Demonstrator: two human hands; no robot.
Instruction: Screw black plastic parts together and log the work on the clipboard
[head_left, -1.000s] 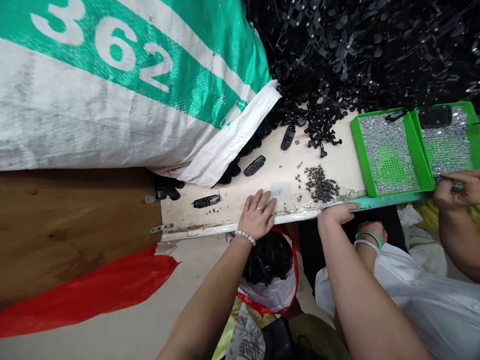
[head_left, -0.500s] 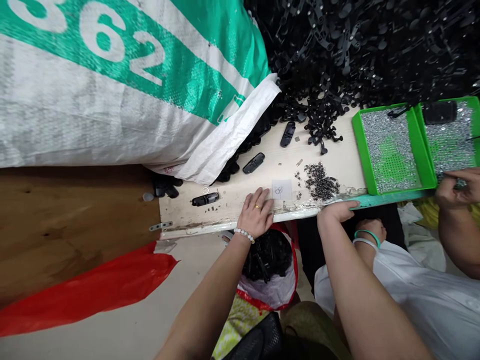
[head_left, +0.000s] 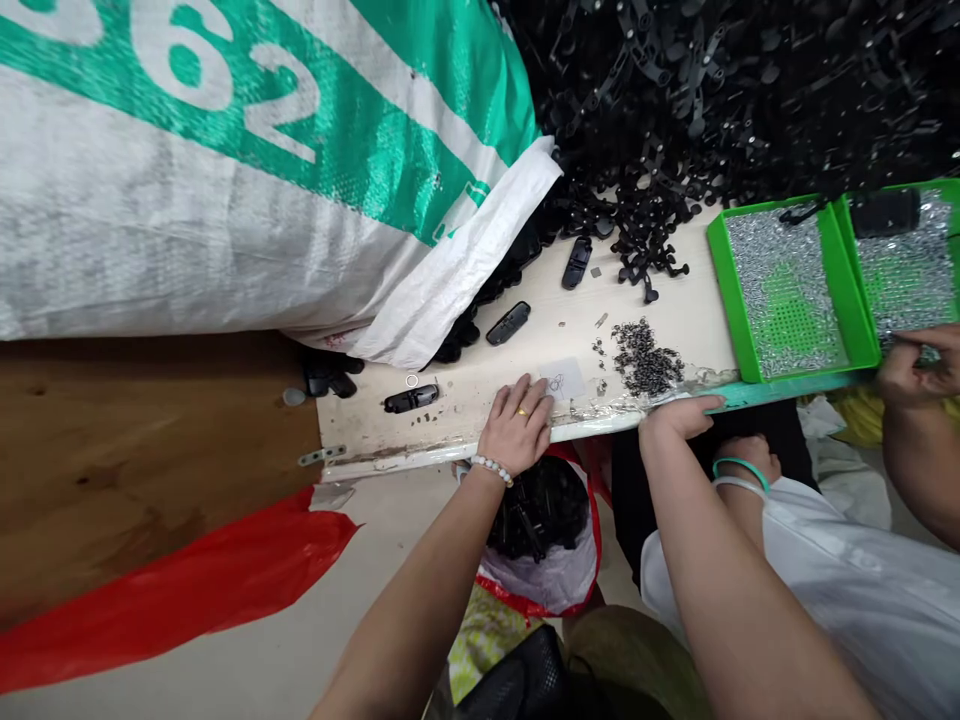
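Note:
My left hand [head_left: 516, 425] lies flat on the front edge of the pale tabletop [head_left: 465, 405], palm down with fingers stretched out. Its fingertips reach the left side of a small paper slip [head_left: 568, 377] with a scribbled drawing, covering part of it. At the edge further right rests my right hand [head_left: 681, 416], one digit stretched along the edge; its other fingers are mostly hidden. Just beyond it is a heap of tiny dark metal pieces [head_left: 647, 358]. Long black plastic parts [head_left: 508, 323] lie beyond my left hand, and another black part [head_left: 411, 398] sits to its left.
A white and green woven sack [head_left: 315, 230] fills the left side. Small black parts [head_left: 720, 90] are piled at the back. Green trays [head_left: 739, 330] hold silvery pieces. A co-worker's hand [head_left: 919, 365] is over the right tray. Below the edge stands a red-rimmed bag [head_left: 596, 530] of black parts.
My left hand has slid slightly right, its fingers now overlapping the paper slip, which looks slightly turned. My right hand stays at the edge. The view has shifted a little.

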